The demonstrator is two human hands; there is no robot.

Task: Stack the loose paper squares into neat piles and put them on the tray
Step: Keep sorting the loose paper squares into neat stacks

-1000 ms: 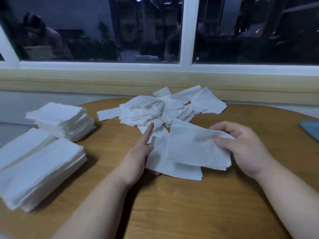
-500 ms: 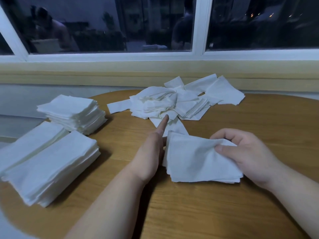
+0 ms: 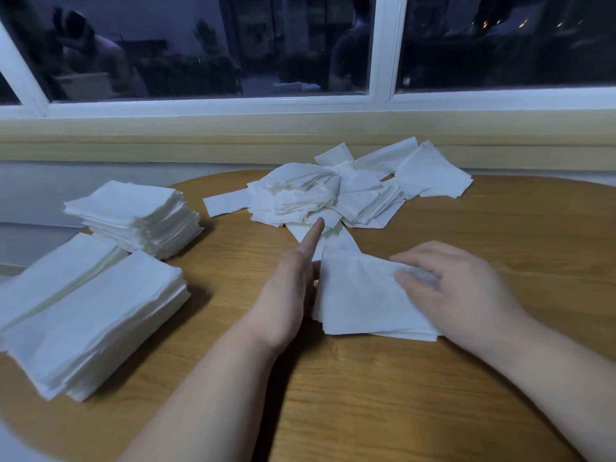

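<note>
Round light-brown wooden worktop point(image 3: 366, 395) below a dark window point(image 3: 213, 45). The person's left grip point(image 3: 286, 295), a bare hand with straight fingers, holds nothing and stands on edge against the left side of a small stack of white paper squares point(image 3: 360, 298) lying mid-worktop. The right grip point(image 3: 463, 295) pinches that stack's right side, thumb on top. Just beyond lies a loose heap of white paper squares point(image 3: 336, 191), its near edge touched by the left forefinger. A neat square white pile point(image 3: 133, 211) and a larger neat white pile point(image 3: 90, 318) sit at the left
</note>
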